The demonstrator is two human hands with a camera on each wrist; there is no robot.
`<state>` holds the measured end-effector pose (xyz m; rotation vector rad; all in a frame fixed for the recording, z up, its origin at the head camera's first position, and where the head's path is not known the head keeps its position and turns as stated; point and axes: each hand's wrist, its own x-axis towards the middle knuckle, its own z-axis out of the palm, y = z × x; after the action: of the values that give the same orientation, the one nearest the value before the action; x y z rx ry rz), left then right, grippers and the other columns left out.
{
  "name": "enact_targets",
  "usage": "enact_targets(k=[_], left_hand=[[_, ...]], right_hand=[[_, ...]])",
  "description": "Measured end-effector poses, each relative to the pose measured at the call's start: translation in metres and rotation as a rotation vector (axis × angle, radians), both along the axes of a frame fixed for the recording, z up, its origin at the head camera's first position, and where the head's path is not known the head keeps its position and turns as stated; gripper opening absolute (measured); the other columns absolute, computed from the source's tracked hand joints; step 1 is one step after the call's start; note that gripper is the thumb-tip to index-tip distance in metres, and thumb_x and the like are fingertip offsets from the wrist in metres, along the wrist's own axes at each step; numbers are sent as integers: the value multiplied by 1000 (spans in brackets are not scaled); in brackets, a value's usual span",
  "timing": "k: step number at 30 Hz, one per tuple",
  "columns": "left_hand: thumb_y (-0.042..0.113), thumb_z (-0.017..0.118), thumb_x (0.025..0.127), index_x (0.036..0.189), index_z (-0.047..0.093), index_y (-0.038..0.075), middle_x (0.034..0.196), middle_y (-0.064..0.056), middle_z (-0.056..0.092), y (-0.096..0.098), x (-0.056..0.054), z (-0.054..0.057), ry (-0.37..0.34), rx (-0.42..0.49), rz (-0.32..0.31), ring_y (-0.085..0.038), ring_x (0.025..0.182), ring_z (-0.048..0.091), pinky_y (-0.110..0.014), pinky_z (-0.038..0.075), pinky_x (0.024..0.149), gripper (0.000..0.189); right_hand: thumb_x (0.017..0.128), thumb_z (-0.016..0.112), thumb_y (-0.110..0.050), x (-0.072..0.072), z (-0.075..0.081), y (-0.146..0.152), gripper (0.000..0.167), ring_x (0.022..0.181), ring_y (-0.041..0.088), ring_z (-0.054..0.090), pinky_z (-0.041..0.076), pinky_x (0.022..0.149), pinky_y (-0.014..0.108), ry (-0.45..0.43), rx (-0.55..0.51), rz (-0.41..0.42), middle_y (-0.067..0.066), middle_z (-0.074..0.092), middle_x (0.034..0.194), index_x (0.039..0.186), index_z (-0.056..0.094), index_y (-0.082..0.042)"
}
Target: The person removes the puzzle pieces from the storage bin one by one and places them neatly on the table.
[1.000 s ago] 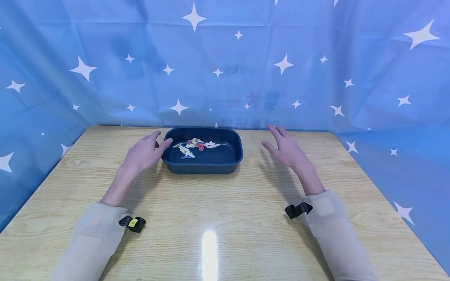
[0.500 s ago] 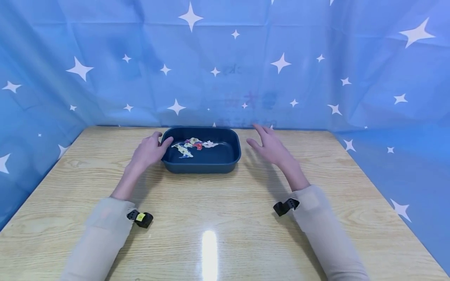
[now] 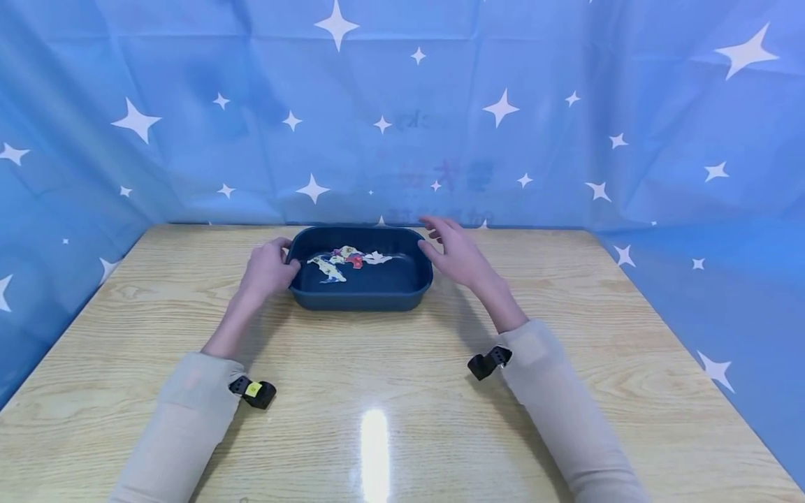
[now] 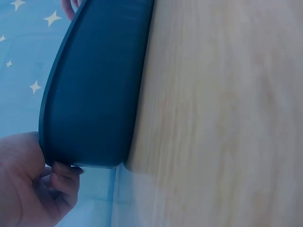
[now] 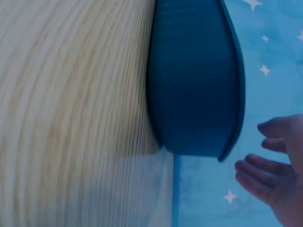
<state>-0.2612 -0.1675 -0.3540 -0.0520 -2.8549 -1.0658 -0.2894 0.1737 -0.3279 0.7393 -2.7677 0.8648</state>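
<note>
A dark blue rectangular basin [image 3: 358,302] stands at the far side of the table. Several small cut-out pieces [image 3: 328,268], white, pale and red with printed colours, lie on its floor toward the left and middle. My left hand [image 3: 267,271] grips the basin's left rim, thumb over the edge and fingers curled beneath it outside, as the left wrist view also shows. At the right end, my right hand [image 3: 459,255] hovers by the rim with fingers spread; in the right wrist view the fingers [image 5: 258,177] are apart from the basin wall [image 5: 196,85].
The pale wooden table [image 3: 314,391] extends to both sides and toward me. Behind it hangs a blue curtain [image 3: 440,84] with white stars, close to the basin's far side. Each sleeved wrist carries a small black camera [image 3: 258,392].
My right hand has moved left, from well off the basin to its right rim. The left hand has closed its thumb onto the left rim. The basin stays in place on the table.
</note>
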Motion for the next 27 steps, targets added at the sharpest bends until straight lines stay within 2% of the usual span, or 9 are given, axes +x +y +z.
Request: enact_targets(k=[4, 9, 17, 22, 27], left_hand=[[9, 54, 95, 138, 51, -8, 77, -10, 51, 6, 3, 1, -37, 3, -8, -24, 68, 50, -34, 41, 60, 46], [9, 53, 95, 139, 49, -9, 81, -12, 55, 13, 7, 2, -58, -16, -8, -26, 70, 53, -34, 42, 61, 48], [8, 50, 93, 138, 50, -7, 83, -14, 59, 22, 12, 1, -79, -4, 9, -25, 67, 55, -33, 43, 58, 48], [9, 50, 93, 136, 52, -8, 86, -15, 60, 24, 13, 0, -69, -15, 14, -27, 71, 56, -33, 43, 60, 46], [10, 51, 95, 138, 51, -7, 81, -12, 56, 26, 12, -1, -78, 13, 10, -24, 67, 53, -33, 42, 59, 46]], right_hand=[[102, 58, -15, -4, -2, -9, 44, 112, 32, 61, 49, 96, 45, 24, -46, 39, 21, 57, 131, 143, 51, 0], [100, 59, -8, -9, -8, -20, 36, 104, 29, 64, 51, 92, 41, -19, -46, 80, 20, 65, 117, 134, 58, 4], [99, 59, -7, -15, -16, -36, 27, 101, 28, 65, 51, 91, 41, -113, 71, 119, 17, 69, 111, 124, 63, 5], [99, 60, -7, -19, -18, -43, 24, 102, 27, 66, 51, 92, 40, -142, 140, 112, 16, 70, 109, 120, 66, 3], [98, 61, -7, -22, -20, -49, 23, 106, 27, 65, 49, 96, 40, -175, 176, 108, 15, 70, 111, 119, 67, 2]])
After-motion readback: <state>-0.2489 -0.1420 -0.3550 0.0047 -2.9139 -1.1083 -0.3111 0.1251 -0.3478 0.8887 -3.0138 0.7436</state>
